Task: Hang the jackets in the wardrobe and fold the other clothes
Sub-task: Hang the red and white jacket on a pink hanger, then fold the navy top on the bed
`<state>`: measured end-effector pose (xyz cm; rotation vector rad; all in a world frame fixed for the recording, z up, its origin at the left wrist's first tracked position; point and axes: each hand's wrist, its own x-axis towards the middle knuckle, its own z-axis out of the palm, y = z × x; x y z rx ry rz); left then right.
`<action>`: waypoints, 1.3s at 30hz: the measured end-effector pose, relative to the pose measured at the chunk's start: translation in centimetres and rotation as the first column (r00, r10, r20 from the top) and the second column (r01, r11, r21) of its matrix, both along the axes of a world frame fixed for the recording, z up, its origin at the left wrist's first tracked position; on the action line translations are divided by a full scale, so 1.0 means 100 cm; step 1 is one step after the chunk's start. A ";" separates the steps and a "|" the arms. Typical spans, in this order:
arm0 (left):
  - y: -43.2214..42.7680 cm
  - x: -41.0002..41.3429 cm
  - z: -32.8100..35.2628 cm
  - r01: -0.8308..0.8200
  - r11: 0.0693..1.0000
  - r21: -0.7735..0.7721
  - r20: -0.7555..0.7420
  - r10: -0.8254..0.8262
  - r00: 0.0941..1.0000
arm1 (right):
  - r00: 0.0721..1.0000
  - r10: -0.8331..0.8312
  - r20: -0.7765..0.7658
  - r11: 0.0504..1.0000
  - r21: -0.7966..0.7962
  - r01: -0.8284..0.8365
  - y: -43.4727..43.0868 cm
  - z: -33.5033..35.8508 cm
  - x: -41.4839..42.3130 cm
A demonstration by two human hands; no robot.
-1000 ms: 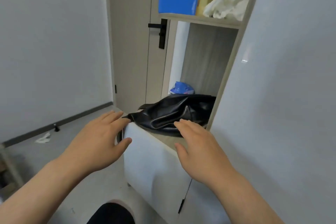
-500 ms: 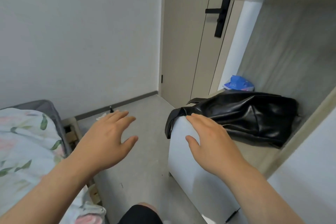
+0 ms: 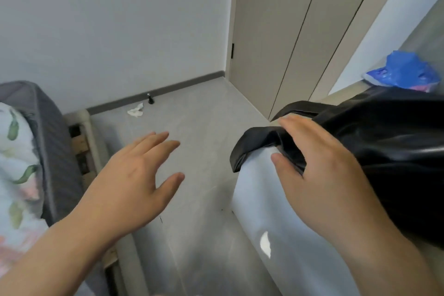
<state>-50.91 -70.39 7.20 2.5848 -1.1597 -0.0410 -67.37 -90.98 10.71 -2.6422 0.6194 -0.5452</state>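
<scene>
A black leather jacket lies crumpled on the wardrobe's lower shelf at the right, one flap hanging over the top edge of a white open door panel. My right hand lies over that flap with its fingers nearly straight and the thumb against the panel's top edge. My left hand hovers over the grey floor to the left, fingers spread, holding nothing.
A blue plastic bag sits on the shelf behind the jacket. A bed with floral bedding and a grey mattress fills the left edge. Beige doors stand ahead. A white scrap and a doorstop lie by the baseboard.
The view has swung left and down, bringing the bed in. My left hand has left the door panel and moved left over the floor. My right hand has stayed at the jacket's flap.
</scene>
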 end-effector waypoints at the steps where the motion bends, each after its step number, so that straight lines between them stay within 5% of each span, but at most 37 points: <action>1: -0.004 0.006 -0.006 -0.018 1.000 0.000 -0.015 0.018 1.000 | 1.000 0.020 -0.001 1.000 0.013 -0.020 -0.003 -0.003 0.010; 9: 0.005 0.047 -0.001 -0.220 0.975 0.012 -0.139 0.220 0.966 | 0.979 0.193 -0.070 0.976 0.118 -0.184 0.008 0.004 0.087; 12: 0.025 0.056 0.020 -0.292 0.956 0.024 -0.186 0.292 0.938 | 0.936 0.286 -0.205 0.949 0.194 -0.248 0.017 0.014 0.116; 23: 0.120 0.062 0.152 -0.550 0.833 0.054 -0.225 0.547 0.806 | 0.756 0.528 -0.387 0.849 0.282 -0.448 0.071 0.126 0.192; 30: 0.211 0.057 0.234 -0.705 0.703 0.092 -0.236 0.703 0.671 | 0.632 0.578 -0.516 0.799 0.200 -0.567 0.113 0.215 0.241; 39: 0.295 0.006 0.317 -0.882 0.466 0.075 -0.267 0.862 0.432 | 0.446 0.732 -0.516 0.584 0.137 -0.800 0.197 0.308 0.276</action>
